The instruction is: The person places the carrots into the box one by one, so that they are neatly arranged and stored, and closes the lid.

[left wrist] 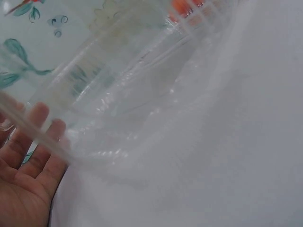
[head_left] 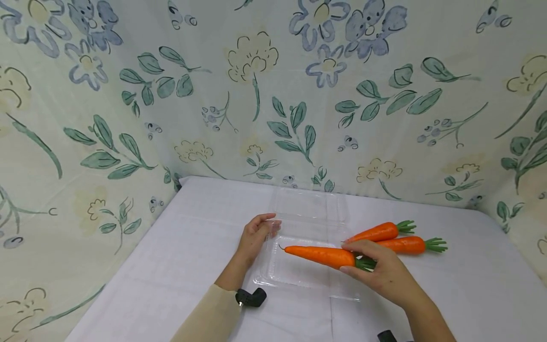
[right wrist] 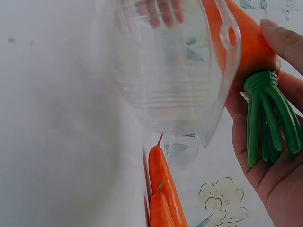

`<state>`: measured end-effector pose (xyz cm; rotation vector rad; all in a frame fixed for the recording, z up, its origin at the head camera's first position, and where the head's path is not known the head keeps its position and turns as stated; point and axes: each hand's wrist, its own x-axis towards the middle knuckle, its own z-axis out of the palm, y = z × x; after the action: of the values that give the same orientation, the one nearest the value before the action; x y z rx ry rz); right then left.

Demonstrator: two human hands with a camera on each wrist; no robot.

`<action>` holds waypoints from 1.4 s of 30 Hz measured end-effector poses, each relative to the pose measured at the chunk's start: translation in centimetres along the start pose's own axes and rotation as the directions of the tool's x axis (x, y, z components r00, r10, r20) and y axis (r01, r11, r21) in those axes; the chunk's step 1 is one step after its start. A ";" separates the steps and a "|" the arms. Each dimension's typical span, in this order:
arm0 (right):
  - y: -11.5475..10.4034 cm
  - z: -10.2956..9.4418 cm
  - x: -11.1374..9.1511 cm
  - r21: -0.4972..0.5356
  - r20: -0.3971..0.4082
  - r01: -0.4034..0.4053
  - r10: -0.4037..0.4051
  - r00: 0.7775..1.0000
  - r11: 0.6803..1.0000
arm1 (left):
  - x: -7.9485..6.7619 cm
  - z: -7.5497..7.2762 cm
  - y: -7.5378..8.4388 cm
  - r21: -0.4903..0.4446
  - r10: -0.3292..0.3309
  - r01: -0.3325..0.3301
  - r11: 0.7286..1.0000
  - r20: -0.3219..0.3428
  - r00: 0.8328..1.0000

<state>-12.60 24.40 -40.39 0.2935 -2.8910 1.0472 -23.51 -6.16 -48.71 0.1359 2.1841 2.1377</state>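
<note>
A clear plastic clamshell container [head_left: 299, 278] lies with its lid [head_left: 305, 204] folded back away from me. My left hand [head_left: 253, 239] rests against its left side. In the left wrist view the fingers [left wrist: 40, 153] look nearly straight, partly seen through the plastic. My right hand [head_left: 380, 268] pinches an orange carrot [head_left: 320, 255] near its green stalk end, between thumb and fingers. This carrot is over the container, its thin tip toward the left. In the right wrist view the green stalks [right wrist: 265, 118] hang past the palm.
To the right of the container, two more carrots [head_left: 378, 232] [head_left: 406, 245] lie side by side, stalks to the right. A white cloth [head_left: 171, 266] covers the table. Flower-patterned fabric [head_left: 256, 118] stands behind it and along the sides.
</note>
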 end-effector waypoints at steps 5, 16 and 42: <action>-0.2 0.8 0.0 0.010 0.043 0.031 -0.031 0.999 0.999 | 0.0 -0.1 0.0 0.014 0.002 -0.002 1.000 0.005 1.000; -0.7 1.5 0.0 0.047 0.148 0.076 -0.082 0.986 0.996 | 0.0 0.0 0.0 0.009 0.005 -0.005 1.000 0.014 1.000; -1.3 2.4 -0.1 -0.033 0.168 0.120 -0.113 0.979 0.992 | -0.1 0.1 0.1 0.017 0.011 -0.011 1.000 0.003 1.000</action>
<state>-12.18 21.89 -41.40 0.5663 -2.9920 0.9854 -23.40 -6.11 -48.66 0.1521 2.2058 2.1236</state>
